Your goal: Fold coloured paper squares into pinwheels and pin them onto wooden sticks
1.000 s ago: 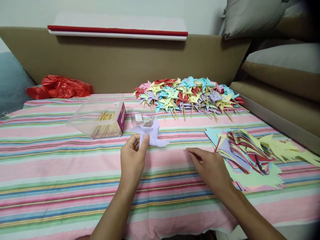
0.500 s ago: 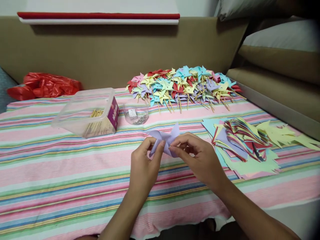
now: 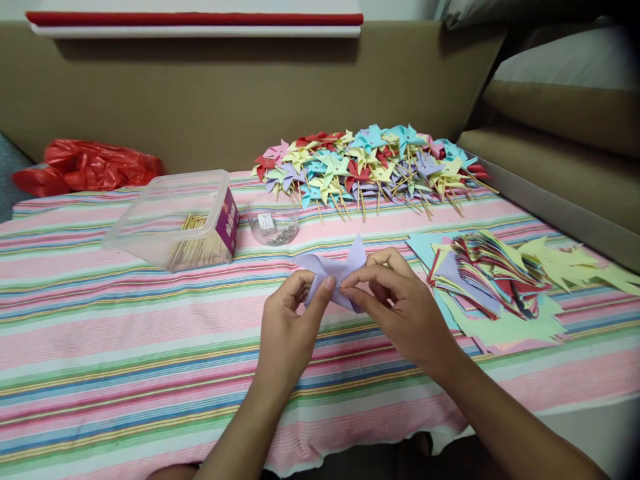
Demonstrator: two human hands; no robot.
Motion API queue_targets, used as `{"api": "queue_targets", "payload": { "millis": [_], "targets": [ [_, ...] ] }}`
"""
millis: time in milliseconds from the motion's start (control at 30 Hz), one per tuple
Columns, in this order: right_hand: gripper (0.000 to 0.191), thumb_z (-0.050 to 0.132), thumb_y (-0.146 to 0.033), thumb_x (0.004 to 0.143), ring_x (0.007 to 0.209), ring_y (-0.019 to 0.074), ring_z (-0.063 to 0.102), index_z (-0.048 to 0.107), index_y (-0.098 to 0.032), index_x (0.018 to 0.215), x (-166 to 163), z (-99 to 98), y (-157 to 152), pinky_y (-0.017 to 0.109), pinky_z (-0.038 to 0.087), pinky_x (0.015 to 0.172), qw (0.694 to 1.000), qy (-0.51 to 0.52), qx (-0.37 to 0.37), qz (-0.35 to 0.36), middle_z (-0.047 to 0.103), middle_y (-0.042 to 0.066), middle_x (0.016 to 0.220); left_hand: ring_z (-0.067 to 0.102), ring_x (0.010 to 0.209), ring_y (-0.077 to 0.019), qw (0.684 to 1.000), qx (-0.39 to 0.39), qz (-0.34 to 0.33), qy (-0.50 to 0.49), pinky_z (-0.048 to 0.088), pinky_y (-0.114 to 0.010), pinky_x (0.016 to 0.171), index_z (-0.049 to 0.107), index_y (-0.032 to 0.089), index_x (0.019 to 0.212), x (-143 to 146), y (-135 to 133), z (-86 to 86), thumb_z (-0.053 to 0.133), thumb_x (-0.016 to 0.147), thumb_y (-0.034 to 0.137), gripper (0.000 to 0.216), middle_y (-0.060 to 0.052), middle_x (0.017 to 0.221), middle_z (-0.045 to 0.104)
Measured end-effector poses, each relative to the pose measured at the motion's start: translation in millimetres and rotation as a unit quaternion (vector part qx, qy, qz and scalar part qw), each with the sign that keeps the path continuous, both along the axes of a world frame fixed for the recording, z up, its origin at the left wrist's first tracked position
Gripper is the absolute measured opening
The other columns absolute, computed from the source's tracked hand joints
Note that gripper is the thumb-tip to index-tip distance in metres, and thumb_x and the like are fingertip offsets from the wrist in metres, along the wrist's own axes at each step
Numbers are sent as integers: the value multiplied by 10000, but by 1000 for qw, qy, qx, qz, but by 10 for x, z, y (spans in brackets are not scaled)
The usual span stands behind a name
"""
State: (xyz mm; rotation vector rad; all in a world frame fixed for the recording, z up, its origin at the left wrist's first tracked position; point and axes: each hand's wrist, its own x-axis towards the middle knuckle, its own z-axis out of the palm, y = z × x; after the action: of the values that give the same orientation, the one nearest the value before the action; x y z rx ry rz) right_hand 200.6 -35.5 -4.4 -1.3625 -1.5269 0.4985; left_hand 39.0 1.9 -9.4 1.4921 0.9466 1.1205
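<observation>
2 hands (image 3: 290, 323) (image 3: 413, 310) at lilac pinwheel (image 3: 327, 266)

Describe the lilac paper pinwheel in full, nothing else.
The lilac paper pinwheel looks like thin, plain, matte paper. Its blades curl inward; one pointed tip stands up on the right, and another points out to the left. No stick shows on it. It is held above the striped cloth, pinched by the left hand, with the right hand's fingertips at its middle. Fingers hide part of it.
</observation>
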Motion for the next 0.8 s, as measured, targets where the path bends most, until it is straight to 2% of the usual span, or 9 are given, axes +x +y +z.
{"api": "queue_targets", "payload": {
  "millis": [233,533,700,800],
  "targets": [
    [64,687,-280,914,523,39,375,750,-277,920,30,1,12,248,428,543,1000,21,-12,18,474,-9,1008,439,715,-148,1000,0,-11,0,358,-266,661,563,201,750,11,0,-3,618,942,362,257,9,722,481],
    [71,690,-287,907,514,30,347,753,-259,896,38,16,9,254,409,537,999,30,-37,11,472,2,1063,491,736,-152,999,17,-7,29,367,-285,678,634,200,790,-3,6,-16,625,943,367,227,0,754,570],
    [75,686,-296,904,572,66,378,750,-258,896,35,33,6,262,377,556,995,66,-81,9,490,2,991,516,744,-153,999,31,4,42,375,-288,676,647,205,793,-5,0,-31,644,933,357,206,5,760,599],
    [84,682,-313,903,694,115,471,742,-257,887,40,28,11,265,384,603,994,70,-83,9,475,3,889,531,750,-155,997,50,8,56,387,-290,686,647,209,800,8,-3,-31,644,932,345,190,6,770,612]
  ]
}}
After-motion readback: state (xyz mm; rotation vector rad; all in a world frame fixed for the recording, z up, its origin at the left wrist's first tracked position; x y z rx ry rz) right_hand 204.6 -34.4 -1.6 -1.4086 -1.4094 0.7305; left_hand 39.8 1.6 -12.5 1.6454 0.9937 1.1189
